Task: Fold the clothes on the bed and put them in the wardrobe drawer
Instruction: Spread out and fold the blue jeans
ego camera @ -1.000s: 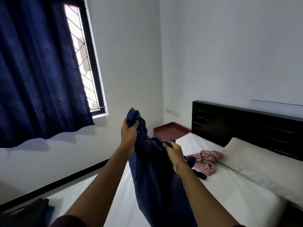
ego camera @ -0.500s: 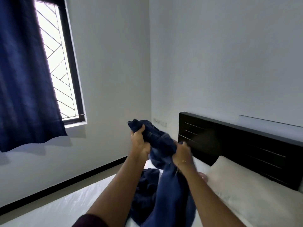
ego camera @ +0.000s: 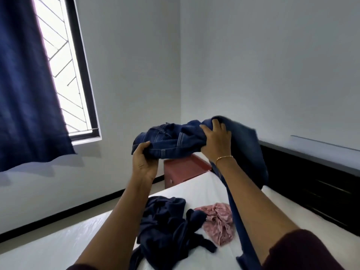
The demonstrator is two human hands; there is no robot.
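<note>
I hold a pair of blue jeans up in the air above the bed. My left hand grips the waistband at its left end. My right hand grips the bunched denim further right, and a trouser leg hangs down past my right forearm to the mattress. On the white sheet below lie a crumpled dark navy garment and, to its right, a crumpled pink garment. No wardrobe or drawer shows in this view.
A red-brown bedside cabinet stands in the corner beyond the bed. The black headboard runs along the right. A window with a blue curtain is on the left wall.
My hands have spread apart, stretching the jeans' waistband out sideways. The view has dropped a little, so the navy and pink garments on the bed show again.
</note>
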